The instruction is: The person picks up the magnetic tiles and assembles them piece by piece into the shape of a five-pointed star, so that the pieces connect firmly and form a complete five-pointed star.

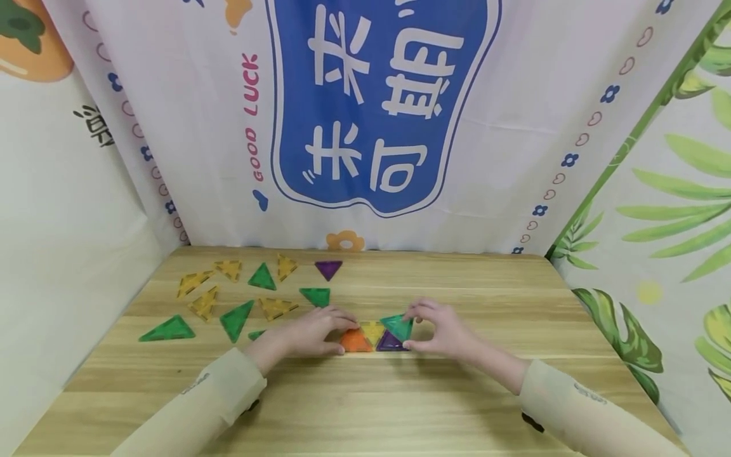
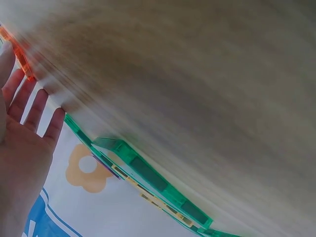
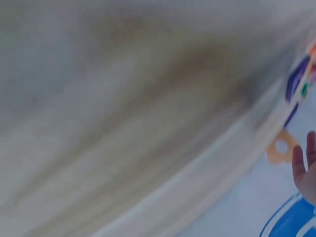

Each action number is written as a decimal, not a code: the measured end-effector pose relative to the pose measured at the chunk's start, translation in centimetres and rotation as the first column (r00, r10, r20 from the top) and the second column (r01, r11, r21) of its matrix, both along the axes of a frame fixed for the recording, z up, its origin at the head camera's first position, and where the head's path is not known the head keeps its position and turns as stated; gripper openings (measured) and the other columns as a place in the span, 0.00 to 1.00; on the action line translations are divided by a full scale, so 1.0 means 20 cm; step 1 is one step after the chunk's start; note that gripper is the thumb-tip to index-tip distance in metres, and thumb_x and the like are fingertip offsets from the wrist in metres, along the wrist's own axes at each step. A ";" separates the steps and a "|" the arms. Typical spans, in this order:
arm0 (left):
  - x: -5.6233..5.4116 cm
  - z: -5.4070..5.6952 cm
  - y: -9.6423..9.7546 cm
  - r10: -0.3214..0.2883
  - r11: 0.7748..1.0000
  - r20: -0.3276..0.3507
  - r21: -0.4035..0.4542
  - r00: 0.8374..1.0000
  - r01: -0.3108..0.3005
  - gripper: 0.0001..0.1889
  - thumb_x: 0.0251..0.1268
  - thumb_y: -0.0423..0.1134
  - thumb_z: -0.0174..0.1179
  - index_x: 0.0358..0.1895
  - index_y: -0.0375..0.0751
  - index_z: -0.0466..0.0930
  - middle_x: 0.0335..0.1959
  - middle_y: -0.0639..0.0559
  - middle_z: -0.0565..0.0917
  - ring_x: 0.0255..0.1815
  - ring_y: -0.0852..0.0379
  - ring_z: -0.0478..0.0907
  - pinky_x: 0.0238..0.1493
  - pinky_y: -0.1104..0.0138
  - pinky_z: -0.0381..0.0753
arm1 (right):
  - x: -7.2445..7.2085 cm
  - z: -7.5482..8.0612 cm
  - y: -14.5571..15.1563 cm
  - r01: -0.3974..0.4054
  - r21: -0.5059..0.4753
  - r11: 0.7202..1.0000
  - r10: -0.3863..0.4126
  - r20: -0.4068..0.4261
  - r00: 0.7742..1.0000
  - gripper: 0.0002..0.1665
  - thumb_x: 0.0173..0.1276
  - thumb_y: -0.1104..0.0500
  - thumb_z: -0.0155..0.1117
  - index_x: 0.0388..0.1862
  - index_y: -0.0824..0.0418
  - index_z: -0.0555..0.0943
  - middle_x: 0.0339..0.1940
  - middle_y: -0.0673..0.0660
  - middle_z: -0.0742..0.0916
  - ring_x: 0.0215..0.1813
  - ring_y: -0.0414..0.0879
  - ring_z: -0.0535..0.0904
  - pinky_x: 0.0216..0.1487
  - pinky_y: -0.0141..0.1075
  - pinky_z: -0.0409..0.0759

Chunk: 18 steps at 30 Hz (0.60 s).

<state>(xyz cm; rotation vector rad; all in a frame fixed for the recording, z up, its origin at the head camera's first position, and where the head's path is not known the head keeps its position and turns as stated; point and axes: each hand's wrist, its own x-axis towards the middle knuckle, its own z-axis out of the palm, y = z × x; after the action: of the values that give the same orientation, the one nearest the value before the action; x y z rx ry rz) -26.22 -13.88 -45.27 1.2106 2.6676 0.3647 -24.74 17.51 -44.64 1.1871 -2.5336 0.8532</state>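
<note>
Three triangular magnetic tiles form a row in the head view: an orange tile (image 1: 355,343), a yellow tile (image 1: 372,331) and a purple tile (image 1: 390,344). My left hand (image 1: 316,333) touches the left side of the orange tile, also seen edge-on as an orange strip (image 2: 19,55) in the left wrist view, where the fingers look fairly straight. My right hand (image 1: 442,330) pinches a teal-green triangular tile (image 1: 396,326) between thumb and fingers. This tile is tilted and partly covers the purple one. The right wrist view is blurred and shows only part of the hand (image 3: 307,170).
Several loose green and yellow triangular tiles, such as a green tile (image 1: 168,329) and a yellow tile (image 1: 277,308), lie on the left of the wooden table (image 1: 485,292). A second purple tile (image 1: 328,269) lies near the back edge. A printed curtain (image 1: 217,127) hangs behind.
</note>
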 end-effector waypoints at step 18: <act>-0.05 0.00 0.00 -0.012 1.000 -0.059 0.026 0.998 0.014 0.28 0.62 0.51 0.60 0.64 0.45 0.72 0.65 0.49 0.71 0.68 0.45 0.64 0.67 0.49 0.62 | 0.14 -0.14 -0.04 0.097 0.121 0.988 -0.096 -0.016 0.995 0.27 0.47 0.40 0.75 0.44 0.52 0.82 0.51 0.56 0.83 0.53 0.50 0.79 0.54 0.45 0.79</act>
<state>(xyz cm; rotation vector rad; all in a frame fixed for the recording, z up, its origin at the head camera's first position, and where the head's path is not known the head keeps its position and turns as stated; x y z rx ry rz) -27.19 -13.91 -45.23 1.2646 2.7112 0.3697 -21.85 16.68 -47.45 1.0888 -2.6435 0.6778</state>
